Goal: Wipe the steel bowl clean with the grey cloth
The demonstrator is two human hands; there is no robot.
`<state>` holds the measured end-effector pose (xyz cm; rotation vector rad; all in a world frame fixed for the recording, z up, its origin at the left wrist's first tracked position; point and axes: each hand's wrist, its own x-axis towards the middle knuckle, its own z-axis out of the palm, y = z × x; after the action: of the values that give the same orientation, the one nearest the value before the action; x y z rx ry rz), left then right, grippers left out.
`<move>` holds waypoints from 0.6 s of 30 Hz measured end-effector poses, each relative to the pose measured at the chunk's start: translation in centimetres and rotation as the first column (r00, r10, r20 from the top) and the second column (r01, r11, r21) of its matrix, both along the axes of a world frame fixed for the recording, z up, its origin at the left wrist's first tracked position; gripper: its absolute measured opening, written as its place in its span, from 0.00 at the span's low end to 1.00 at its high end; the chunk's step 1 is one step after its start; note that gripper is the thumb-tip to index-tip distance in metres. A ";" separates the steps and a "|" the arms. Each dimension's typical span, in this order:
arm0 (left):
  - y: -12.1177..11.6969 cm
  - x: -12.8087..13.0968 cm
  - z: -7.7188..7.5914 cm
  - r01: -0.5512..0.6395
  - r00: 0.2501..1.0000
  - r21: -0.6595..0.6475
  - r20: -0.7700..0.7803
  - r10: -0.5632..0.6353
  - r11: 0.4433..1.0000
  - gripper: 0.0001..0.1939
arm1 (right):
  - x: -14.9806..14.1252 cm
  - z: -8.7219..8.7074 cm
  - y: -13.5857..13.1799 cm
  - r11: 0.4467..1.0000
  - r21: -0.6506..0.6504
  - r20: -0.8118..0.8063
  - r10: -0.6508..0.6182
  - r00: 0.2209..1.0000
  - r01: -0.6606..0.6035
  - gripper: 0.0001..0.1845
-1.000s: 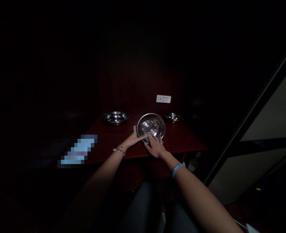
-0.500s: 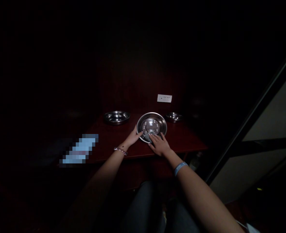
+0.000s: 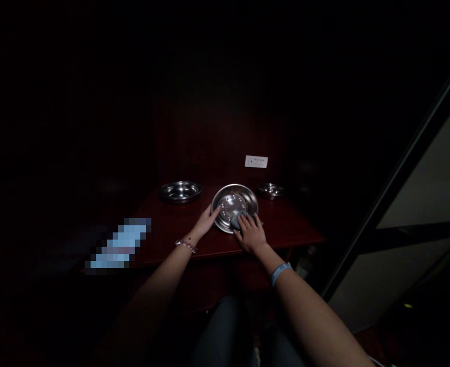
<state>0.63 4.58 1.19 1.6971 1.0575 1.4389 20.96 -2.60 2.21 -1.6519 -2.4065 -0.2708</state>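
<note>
A shiny stainless steel bowl [image 3: 233, 205] is tilted toward me above the dark red table. My left hand [image 3: 205, 223] grips its left rim, thumb on the inside and the other fingers behind. A grey cloth [image 3: 236, 221] lies bunched against the bowl's lower inner wall, with a bit of it showing past the right rim. My right hand [image 3: 253, 234] presses on this cloth, fingers bent over it. Whether the bowl's base touches the table is hidden.
The table [image 3: 286, 227] also bears a wider steel bowl [image 3: 181, 192] at the back left and a smaller steel dish [image 3: 271, 191] at the back right. A white power socket [image 3: 256, 161] is on the back panel. A bottle [image 3: 305, 262] stands below the table's right end.
My right hand and the cloth have shifted rightward along the bowl's lower inner side. The left hand keeps its hold on the rim. The whole view has shifted slightly.
</note>
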 end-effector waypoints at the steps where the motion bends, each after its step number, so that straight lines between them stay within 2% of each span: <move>1: 0.0 0.0 0.0 0.004 1.000 -0.003 -0.005 -0.004 1.000 0.35 | -0.2 0.0 -0.1 1.000 -0.020 -0.006 -0.004 1.000 0.004 0.36; 6: 0.0 0.0 0.1 0.032 0.998 0.043 -0.064 -0.029 0.999 0.37 | -1.2 -0.1 -0.5 0.995 -0.093 -0.040 -0.034 0.999 0.030 0.38; 9: -0.4 0.1 0.0 0.097 0.988 0.076 -0.126 -0.087 0.992 0.41 | -1.7 -0.1 -0.7 0.991 -0.128 -0.069 -0.048 0.996 0.039 0.38; 12: -0.8 0.2 -0.3 0.159 0.974 0.054 -0.173 -0.148 0.986 0.46 | -2.0 -0.2 -0.9 0.989 -0.140 -0.096 -0.050 0.994 0.036 0.38; 15: -0.6 0.1 -0.6 0.172 0.968 0.035 -0.193 -0.162 0.985 0.47 | -2.3 -0.1 -1.0 0.988 -0.151 -0.111 -0.037 0.993 0.020 0.39; 18: 0.1 0.0 -0.9 0.139 0.975 0.040 -0.179 -0.130 0.989 0.45 | -2.4 0.0 -1.0 0.987 -0.158 -0.102 0.028 0.994 -0.044 0.40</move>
<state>0.67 4.63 0.32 1.9241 0.9830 1.2590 18.60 -3.62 2.17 -1.6424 -2.4356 0.0109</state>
